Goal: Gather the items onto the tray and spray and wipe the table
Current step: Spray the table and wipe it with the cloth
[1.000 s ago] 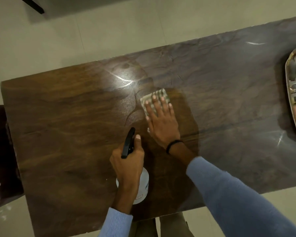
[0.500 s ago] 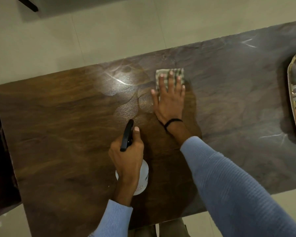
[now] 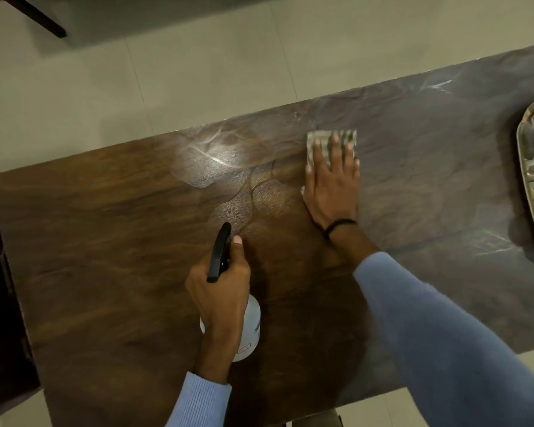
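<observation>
Slid up and rightward, the right hand (image 3: 332,186) lies flat, fingers straight, pressing the cloth (image 3: 323,140) near the table (image 3: 105,241) top edge to wipe spray; left hand (image 3: 221,291) grips the spray bottle (image 3: 252,318) lower centre, ready; tray (image 3: 524,155) far right

Tray (image 3: 522,155): running off the right edge, contents blurring.
Cloth (image 3: 325,146): lying mostly under the right hand (image 3: 333,189).
Bottle (image 3: 253,317): hiding partly beneath the left hand (image 3: 221,291), label unreadable.
</observation>
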Available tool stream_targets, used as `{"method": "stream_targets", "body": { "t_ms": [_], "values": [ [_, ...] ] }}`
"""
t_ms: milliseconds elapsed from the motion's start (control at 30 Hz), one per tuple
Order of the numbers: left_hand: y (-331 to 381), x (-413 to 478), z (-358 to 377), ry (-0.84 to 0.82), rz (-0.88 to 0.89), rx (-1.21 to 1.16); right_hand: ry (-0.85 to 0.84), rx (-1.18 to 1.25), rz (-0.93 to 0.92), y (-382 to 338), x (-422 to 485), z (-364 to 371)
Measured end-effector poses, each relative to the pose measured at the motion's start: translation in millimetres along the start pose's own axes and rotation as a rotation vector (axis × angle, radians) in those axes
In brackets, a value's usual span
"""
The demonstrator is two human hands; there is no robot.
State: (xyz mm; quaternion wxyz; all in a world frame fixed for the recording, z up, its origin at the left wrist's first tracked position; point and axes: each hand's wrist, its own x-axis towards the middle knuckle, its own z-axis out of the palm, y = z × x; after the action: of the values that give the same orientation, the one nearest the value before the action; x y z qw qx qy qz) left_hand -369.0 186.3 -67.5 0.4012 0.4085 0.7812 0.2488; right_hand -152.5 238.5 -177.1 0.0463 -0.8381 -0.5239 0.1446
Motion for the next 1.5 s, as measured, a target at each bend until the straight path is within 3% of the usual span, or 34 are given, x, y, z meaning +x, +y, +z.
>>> {"method": "stream_targets", "body": {
  "t_ms": [100,233,300,467,600,667,767,867,1033,1167,1367,1500],
  "values": [
    [-3,-1,-2,-0.004,-0.005,0.002,0.020,0.000,0.006,-44,39,4],
    [-3,0,-7,-0.025,-0.028,0.013,-0.098,-0.066,-0.406,-70,3,8],
    [-1,2,-11,-0.017,-0.030,0.021,-0.138,-0.067,-0.488,-44,-17,6],
    [4,13,-15,0.005,0.002,0.009,-0.098,-0.077,-0.197,10,14,-13],
    [5,19,-10,0.024,0.014,-0.007,-0.011,-0.059,-0.009,-31,69,-13],
    [8,21,-8,0.029,0.009,0.001,-0.018,-0.038,-0.048,-64,77,-6],
    [13,23,-9,0.023,0.017,-0.007,-0.066,-0.051,-0.290,-95,52,4],
    [15,25,-14,0.025,-0.004,0.000,-0.135,-0.062,-0.447,-70,13,6],
    [10,31,-21,0.031,0.050,0.003,-0.091,-0.037,-0.201,-18,22,-8],
    [2,31,-23,0.036,0.020,-0.009,-0.044,-0.032,-0.086,-72,72,-6],
    [-1,25,-29,0.024,-0.029,-0.058,-0.105,-0.107,-0.468,-166,32,21],
    [0,27,-37,0.028,0.012,0.003,-0.218,-0.108,-0.686,-127,-19,25]
  ]
}}
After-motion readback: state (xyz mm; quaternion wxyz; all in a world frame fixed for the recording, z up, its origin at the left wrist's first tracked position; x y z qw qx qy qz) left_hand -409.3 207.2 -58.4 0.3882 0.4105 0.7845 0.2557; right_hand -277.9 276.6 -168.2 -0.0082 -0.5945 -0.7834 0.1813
